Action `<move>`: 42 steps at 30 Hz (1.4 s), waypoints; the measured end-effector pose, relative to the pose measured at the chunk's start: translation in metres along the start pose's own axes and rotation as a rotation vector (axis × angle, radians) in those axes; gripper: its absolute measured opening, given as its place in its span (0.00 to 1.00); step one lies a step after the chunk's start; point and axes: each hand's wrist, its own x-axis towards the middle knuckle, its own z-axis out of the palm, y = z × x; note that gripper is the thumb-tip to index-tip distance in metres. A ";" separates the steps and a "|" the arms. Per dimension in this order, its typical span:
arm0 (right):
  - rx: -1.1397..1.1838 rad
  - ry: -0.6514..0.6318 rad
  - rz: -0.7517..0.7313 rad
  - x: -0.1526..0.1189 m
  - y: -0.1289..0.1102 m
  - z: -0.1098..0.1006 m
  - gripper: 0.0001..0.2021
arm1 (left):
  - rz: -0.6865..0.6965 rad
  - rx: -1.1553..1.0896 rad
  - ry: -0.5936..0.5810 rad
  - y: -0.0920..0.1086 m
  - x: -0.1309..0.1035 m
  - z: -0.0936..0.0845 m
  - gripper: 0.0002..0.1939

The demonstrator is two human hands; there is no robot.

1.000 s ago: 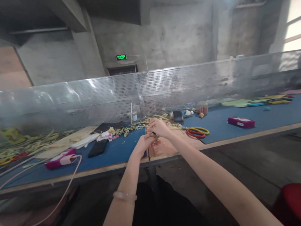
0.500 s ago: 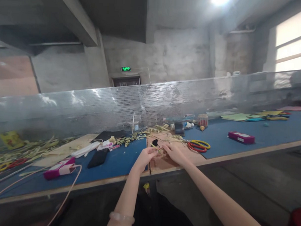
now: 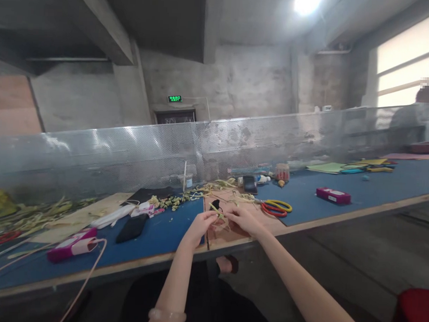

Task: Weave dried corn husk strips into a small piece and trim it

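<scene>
Pale green strips (image 3: 218,212), which look like straw or dried leaf, cross each other between my hands over the brown board (image 3: 229,236). My left hand (image 3: 200,225) pinches one side of them, thumb against fingers. From the other side, my right hand (image 3: 245,220) has its fingertips closed on the strips too. A small black object (image 3: 216,204) lies just beyond the fingertips; its kind is unclear. Scissors (image 3: 276,208) with red and yellow handles rest to the right of my right hand.
Left on the blue table are a black phone (image 3: 132,227), a magenta box (image 3: 71,245) with a cable, and heaped green strips (image 3: 50,216). Rightward lie another magenta box (image 3: 333,195) and a jar (image 3: 282,173). A perforated metal screen (image 3: 222,138) stands behind; a person is beyond it.
The view has shifted slightly, so the table appears further left. My hands stay at the strips, which now show more plainly crossed between my fingers.
</scene>
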 end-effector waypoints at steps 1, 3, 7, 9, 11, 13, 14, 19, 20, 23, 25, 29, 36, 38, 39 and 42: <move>0.019 0.005 0.008 0.000 0.001 0.000 0.16 | -0.009 -0.003 0.001 0.000 0.000 0.000 0.13; 0.051 0.002 0.024 0.001 0.003 0.000 0.16 | -0.016 0.007 -0.001 0.001 0.000 0.000 0.13; 0.075 0.007 0.038 0.001 0.003 0.000 0.17 | 0.018 0.058 -0.045 0.000 -0.001 -0.002 0.17; 0.076 0.008 0.034 0.000 0.003 0.000 0.17 | 0.028 0.071 -0.062 -0.001 -0.002 -0.003 0.18; 0.102 -0.002 0.045 0.000 0.002 0.000 0.17 | 0.024 0.066 -0.049 -0.001 -0.003 -0.002 0.19; 0.145 0.001 0.068 0.000 0.002 0.000 0.16 | 0.016 0.048 -0.015 -0.002 -0.003 -0.002 0.19; 0.162 0.011 0.079 0.000 0.002 0.000 0.16 | 0.011 0.036 0.000 -0.003 -0.003 -0.002 0.18; 0.192 0.038 0.074 0.000 0.001 0.000 0.16 | 0.018 0.024 -0.020 -0.007 0.001 -0.003 0.16; 0.179 0.017 0.056 0.000 0.001 0.000 0.18 | 0.028 0.031 -0.028 -0.008 0.002 -0.003 0.15; 0.114 -0.068 0.005 0.000 0.002 -0.001 0.21 | 0.045 0.049 -0.040 -0.008 0.003 -0.003 0.14; 0.097 -0.102 -0.002 0.001 0.004 -0.001 0.20 | 0.045 0.059 -0.036 -0.008 0.003 -0.003 0.14; 0.099 -0.074 -0.017 0.000 0.006 -0.003 0.16 | 0.042 0.076 -0.022 -0.007 0.002 -0.002 0.14; 0.132 -0.197 0.007 -0.003 -0.003 -0.002 0.16 | 0.014 0.035 -0.063 -0.011 0.005 -0.003 0.15; 0.188 -0.232 0.029 -0.003 -0.003 -0.001 0.16 | 0.011 0.023 -0.075 -0.012 0.004 -0.003 0.17; 0.209 -0.230 0.035 -0.003 -0.003 -0.001 0.16 | 0.017 0.025 -0.083 -0.012 0.004 -0.003 0.18; 0.242 -0.210 0.051 -0.003 -0.002 0.000 0.15 | 0.061 0.058 -0.118 -0.010 0.001 -0.003 0.19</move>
